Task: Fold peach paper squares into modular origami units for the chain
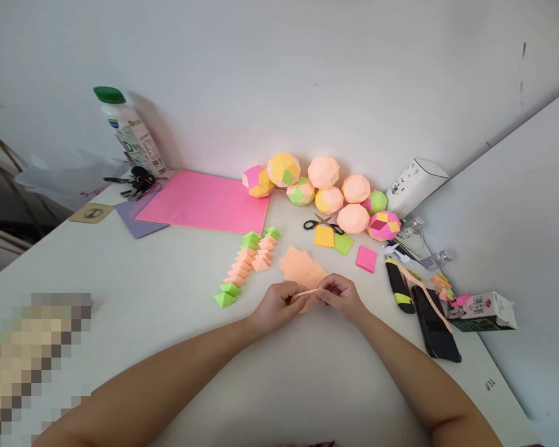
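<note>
Left hand and right hand both pinch a folded peach paper above the table, near the paper stack.

1. You sit at a white desk set into a wall corner, likely a home craft spot.
2. Paper balls, folded pieces and scissors cover it.
3. Keys, a bottle and a milk carton lie around.

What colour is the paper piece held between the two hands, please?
The paper piece is pale orange, shown best in the head view.
</note>
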The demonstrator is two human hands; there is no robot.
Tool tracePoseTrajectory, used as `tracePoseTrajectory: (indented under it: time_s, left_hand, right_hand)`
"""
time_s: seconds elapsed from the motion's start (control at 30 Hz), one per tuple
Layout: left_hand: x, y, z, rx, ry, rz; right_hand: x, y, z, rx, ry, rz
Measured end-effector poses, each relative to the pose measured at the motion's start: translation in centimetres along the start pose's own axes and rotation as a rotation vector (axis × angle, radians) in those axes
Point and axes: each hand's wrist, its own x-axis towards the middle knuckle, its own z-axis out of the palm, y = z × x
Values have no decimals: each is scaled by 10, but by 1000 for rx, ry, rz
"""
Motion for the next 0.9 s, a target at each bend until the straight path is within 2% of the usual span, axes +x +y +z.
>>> tracePoseTrajectory:
  time_s: [0.9]
  left_hand:
    - [0, -1, -1, 2, -13, -26]
  right_hand:
    - [-1, 1, -2, 8, -60, -66]
